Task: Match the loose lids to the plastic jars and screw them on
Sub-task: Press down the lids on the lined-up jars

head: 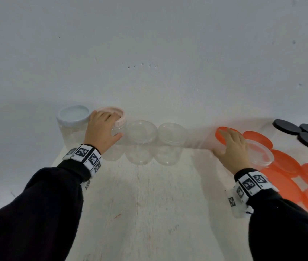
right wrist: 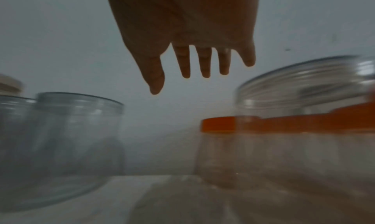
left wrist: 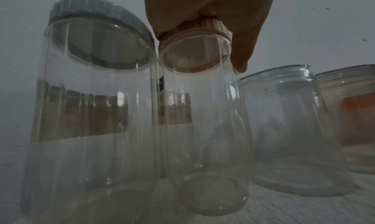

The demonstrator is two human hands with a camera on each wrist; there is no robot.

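Observation:
A row of clear plastic jars stands against the wall. My left hand (head: 104, 127) (left wrist: 202, 4) grips the pink lid (head: 120, 120) (left wrist: 220, 26) on a tall jar (left wrist: 202, 131), fingers curled over its rim. To its left is a tall jar with a pale blue lid (head: 74, 113) (left wrist: 97, 10). Two lidless jars (head: 141, 134) (head: 171, 135) stand to the right. My right hand (head: 234, 147) (right wrist: 204, 60) hovers with straight, spread fingers and holds nothing, above a blurred jar with an orange lid (head: 220, 132) (right wrist: 219, 124) and a lidless jar (head: 260, 155) (right wrist: 304, 86).
Several loose orange lids (head: 285, 162) lie on the right of the white table. Three black lids (head: 300, 132) are at the far right. The table's left edge (head: 55, 162) runs just past the blue-lidded jar. The wall stands directly behind the jars.

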